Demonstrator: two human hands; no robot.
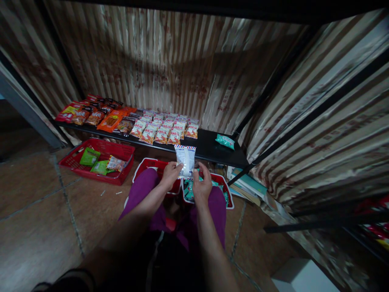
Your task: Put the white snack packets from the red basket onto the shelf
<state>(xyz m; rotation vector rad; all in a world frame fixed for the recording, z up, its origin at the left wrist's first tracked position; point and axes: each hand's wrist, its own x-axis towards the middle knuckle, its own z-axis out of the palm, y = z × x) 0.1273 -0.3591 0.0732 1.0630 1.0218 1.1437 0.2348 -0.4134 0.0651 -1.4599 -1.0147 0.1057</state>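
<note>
Both hands hold one white snack packet (186, 160) upright over my lap, its plain back toward me. My left hand (170, 174) pinches its left edge and my right hand (201, 185) grips its lower right corner. Just below them stand two red baskets: one (146, 164) under the left hand, one (228, 198) under the right with teal packets inside. Ahead, the low black shelf (209, 147) carries rows of matching white-and-red packets (164, 129) and orange and red packets (100, 115) to the left. A single teal packet (225, 141) lies at the shelf's right end.
A larger red basket (97, 161) with green packets sits on the tiled floor at left. Striped curtains hang behind and to the right of the shelf. Books (246, 182) are stacked under the shelf's right end. A white box (300, 275) stands at lower right.
</note>
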